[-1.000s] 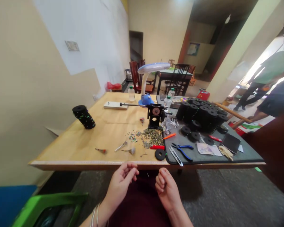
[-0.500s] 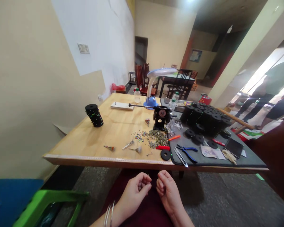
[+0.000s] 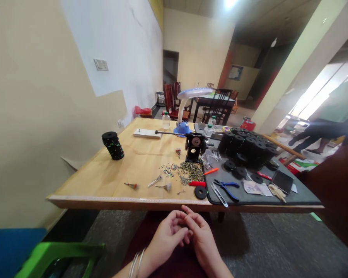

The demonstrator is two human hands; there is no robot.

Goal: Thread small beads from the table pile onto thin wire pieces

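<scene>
My left hand (image 3: 166, 237) and my right hand (image 3: 199, 237) meet over my lap, below the front edge of the wooden table (image 3: 104, 181). Their fingers are curled and touch one another, pinching at something too small to make out. Bangles ring my left wrist. On the table above lie a heap of small beads (image 3: 188, 172), a black hand-crank winder (image 3: 195, 146), a loose black disc (image 3: 200, 192), blue-handled pliers (image 3: 226, 187) and snips (image 3: 219, 194).
A stack of black spools (image 3: 248, 148) stands on a dark mat (image 3: 301, 197) at the right. A black roll (image 3: 113, 145) stands at the left, a blue desk lamp (image 3: 185, 112) at the back. A green stool (image 3: 58, 256) is at lower left. People stand far right.
My two hands have come together until the fingers touch; a second ago they were apart. The view has shifted slightly.
</scene>
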